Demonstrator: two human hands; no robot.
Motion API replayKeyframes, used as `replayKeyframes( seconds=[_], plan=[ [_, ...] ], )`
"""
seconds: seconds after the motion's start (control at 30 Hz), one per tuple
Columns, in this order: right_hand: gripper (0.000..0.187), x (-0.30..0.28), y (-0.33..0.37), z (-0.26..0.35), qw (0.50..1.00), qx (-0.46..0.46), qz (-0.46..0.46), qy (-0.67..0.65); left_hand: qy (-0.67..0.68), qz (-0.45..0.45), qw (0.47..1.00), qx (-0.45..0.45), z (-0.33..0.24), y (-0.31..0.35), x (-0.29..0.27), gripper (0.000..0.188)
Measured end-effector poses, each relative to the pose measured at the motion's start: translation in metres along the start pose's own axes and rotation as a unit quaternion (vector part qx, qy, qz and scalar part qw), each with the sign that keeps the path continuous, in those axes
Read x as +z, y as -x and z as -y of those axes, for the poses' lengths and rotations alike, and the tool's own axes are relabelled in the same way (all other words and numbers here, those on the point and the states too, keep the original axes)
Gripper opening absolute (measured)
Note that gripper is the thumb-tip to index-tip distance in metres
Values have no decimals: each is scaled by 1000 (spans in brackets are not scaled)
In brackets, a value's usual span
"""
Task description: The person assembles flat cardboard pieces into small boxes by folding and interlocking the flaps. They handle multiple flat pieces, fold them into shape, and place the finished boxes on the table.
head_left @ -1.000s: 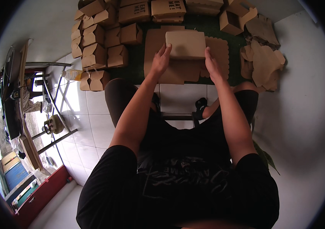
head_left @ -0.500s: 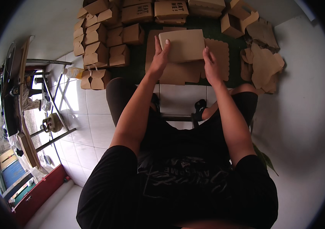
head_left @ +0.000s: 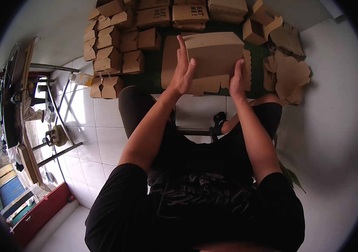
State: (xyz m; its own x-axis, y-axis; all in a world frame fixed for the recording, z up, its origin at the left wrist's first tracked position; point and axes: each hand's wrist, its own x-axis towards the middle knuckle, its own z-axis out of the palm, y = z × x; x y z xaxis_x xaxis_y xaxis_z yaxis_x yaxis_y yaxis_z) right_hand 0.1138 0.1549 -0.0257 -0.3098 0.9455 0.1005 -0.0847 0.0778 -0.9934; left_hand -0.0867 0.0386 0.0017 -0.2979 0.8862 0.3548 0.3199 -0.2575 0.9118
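At our far left we see a rounded olive-green gas cylinder, then a clear bottle of yellow liquid just beside the small folded kraft boxes, which sit in stacked rows on the green worktop. Next comes our left hand, gripping the left side of a larger kraft carton, its fingers stretched along that side and its thumb over the near face. We have the carton above a flat scalloped cardboard blank, partly covering it; we cannot tell whether they touch. Our right hand grips the carton's near right corner. Further right, we have an open kraft box and a pile of flattened cardboard pieces.
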Motion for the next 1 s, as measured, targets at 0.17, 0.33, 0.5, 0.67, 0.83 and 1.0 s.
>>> replayKeyframes(
  seconds=[0.17,0.33,0.5,0.67,0.83,1.0],
  plan=[
    [66,5,3,-4,994,22,-23,-104,-23,12,1000,-9,-16,8,-6,105],
    [64,1,-8,-7,987,57,21,-151,87,11,994,-60,-14,7,-14,102],
    [62,-19,-26,-18,943,272,38,-187,172,28,956,-237,-21,4,-27,85],
    [73,-37,-31,-30,948,268,154,-70,161,41,959,-229,-22,2,-27,86],
    [75,-41,-32,-10,896,391,124,-171,195,41,944,-263,-20,3,-26,77],
    [79,-37,-31,8,900,396,94,-159,300,-21,877,-375,-22,0,-28,82]
  ],
)
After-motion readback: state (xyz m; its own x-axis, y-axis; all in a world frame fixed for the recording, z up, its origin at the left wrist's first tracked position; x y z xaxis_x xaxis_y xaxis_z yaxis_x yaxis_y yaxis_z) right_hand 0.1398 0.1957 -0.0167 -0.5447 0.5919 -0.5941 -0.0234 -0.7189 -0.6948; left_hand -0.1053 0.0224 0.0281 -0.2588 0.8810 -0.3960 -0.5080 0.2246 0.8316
